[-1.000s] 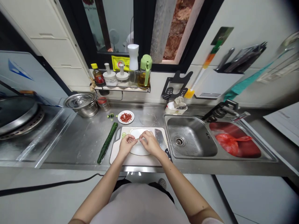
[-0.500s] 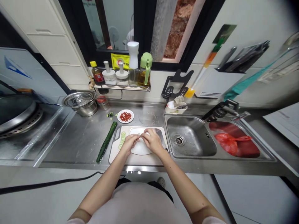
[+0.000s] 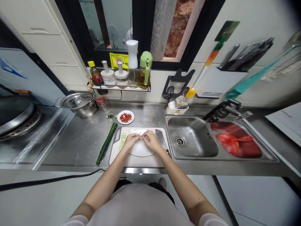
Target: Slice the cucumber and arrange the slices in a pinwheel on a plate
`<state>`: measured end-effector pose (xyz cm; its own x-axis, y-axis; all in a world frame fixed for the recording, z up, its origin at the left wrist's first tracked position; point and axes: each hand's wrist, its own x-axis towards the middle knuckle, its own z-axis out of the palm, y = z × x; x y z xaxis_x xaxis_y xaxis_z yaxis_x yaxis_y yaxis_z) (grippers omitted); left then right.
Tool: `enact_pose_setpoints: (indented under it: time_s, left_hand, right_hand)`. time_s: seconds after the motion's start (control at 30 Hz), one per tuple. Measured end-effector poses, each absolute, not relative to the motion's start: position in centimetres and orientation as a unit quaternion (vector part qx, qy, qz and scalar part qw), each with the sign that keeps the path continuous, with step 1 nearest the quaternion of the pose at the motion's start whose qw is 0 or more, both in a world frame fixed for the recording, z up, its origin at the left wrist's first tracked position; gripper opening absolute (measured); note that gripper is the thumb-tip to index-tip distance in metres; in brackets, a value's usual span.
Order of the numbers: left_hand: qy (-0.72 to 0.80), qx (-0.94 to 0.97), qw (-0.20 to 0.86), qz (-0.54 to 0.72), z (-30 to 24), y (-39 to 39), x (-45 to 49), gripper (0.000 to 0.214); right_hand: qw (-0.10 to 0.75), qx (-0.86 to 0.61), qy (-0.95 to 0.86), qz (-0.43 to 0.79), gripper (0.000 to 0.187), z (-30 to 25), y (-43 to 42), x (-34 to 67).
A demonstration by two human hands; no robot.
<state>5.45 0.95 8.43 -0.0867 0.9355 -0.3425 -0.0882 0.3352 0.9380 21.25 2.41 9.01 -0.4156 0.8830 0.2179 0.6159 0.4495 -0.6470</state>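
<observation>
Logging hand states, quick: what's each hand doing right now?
Left hand: pinched closed over the white dish; anything held is too small to tell.
Right hand: pinched closed too; contents can't be told.

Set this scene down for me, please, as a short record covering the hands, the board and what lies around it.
Left hand: over the plate, fingertips drawn together
Right hand: facing it, fingertips close to the left's
Grip: anything held is too small to tell
Board: under the plate
Slices: pale green, on the board's left side
Knife: on the board's right side, partly hidden
Cucumber: whole-looking, left of the board
Dish: beyond the board, holding red bits
Sink: right of the board
</observation>
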Motion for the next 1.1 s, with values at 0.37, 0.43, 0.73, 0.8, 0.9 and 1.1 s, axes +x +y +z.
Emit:
enact_pose_setpoints:
  time_s: [0.37, 0.43, 0.73, 0.8, 0.9, 1.1]
  left_hand:
    - [0.648, 0.401, 0.534, 0.366, 4.0, 4.1, 5.5, 0.023]
    - [0.664, 0.418, 0.516, 0.343, 3.3, 4.5, 5.5, 0.025]
    - [0.723, 0.462, 0.452, 0.244, 1.4, 6.5, 5.3, 0.011]
    - [0.735, 0.474, 0.431, 0.223, 1.5, 6.7, 5.4, 0.008]
    - [0.747, 0.494, 0.397, 0.202, 1.9, 6.8, 5.6, 0.005]
    - [0.753, 0.570, 0.295, 0.147, 2.8, 6.3, 6.1, 0.010]
  right_hand:
    - [0.234, -0.539, -0.724, 0.362, 0.012, 4.0, 5.8, 20.4]
    - [0.211, -0.554, -0.718, 0.365, 0.013, 3.4, 6.2, 20.2]
    - [0.140, -0.605, -0.713, 0.325, 0.013, 2.8, 7.4, 19.6]
    - [0.130, -0.616, -0.709, 0.317, 0.013, 2.8, 7.4, 19.5]
    - [0.111, -0.634, -0.703, 0.304, 0.012, 2.9, 7.4, 19.2]
    - [0.088, -0.649, -0.704, 0.276, 0.010, 2.9, 7.3, 19.0]
